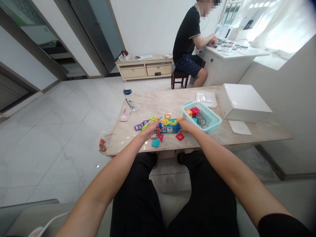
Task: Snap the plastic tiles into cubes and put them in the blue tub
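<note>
Fingers of the left hand rest spread over the left side of the blue-and-green interlocking tiles, a cluster longest left to right between both hands, while the right hand bends at its right end, pinching or not I cannot tell, beside the tub.

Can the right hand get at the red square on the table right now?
Likely yes: the red square lies just on the near side of the right hand, and nothing appears to cover it.
</note>
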Tool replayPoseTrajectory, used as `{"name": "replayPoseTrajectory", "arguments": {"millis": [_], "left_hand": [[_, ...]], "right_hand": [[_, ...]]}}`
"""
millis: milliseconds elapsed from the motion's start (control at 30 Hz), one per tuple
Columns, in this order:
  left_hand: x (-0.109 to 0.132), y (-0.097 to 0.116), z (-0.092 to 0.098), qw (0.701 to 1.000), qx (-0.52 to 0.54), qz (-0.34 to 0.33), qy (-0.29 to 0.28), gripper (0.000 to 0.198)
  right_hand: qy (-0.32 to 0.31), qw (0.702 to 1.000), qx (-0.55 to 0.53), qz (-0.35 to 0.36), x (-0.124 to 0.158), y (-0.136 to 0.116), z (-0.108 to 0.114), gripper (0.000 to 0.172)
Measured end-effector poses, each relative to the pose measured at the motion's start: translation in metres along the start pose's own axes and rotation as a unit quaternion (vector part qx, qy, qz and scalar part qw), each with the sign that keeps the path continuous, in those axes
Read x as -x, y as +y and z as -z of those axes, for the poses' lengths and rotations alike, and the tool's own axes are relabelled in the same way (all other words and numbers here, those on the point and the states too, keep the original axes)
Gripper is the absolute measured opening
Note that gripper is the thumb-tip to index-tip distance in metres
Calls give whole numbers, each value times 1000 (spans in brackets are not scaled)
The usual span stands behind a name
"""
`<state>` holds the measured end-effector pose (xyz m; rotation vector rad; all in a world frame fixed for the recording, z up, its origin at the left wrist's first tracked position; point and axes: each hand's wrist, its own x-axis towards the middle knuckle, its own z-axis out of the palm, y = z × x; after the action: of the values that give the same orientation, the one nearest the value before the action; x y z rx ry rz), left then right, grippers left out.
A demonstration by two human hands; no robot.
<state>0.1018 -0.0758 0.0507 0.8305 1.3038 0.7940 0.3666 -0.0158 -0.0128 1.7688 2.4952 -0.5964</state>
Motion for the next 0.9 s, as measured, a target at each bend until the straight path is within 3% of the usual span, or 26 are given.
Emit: {"name": "replayPoseTrajectory", "arguments": {"millis": [367,567,900], "left_hand": [[2,-2,4,999,-38,-13,1,28],[-1,-6,5,999,-52,-14,9,27],[0,-5,8,998,-69,-11,7,33]], "right_hand": [[8,1000,17,1,-5,5,-8,45],[5,998,3,62,-5,1,0,56],[-2,998,-10,68,-9,-4,-8,49]]}}
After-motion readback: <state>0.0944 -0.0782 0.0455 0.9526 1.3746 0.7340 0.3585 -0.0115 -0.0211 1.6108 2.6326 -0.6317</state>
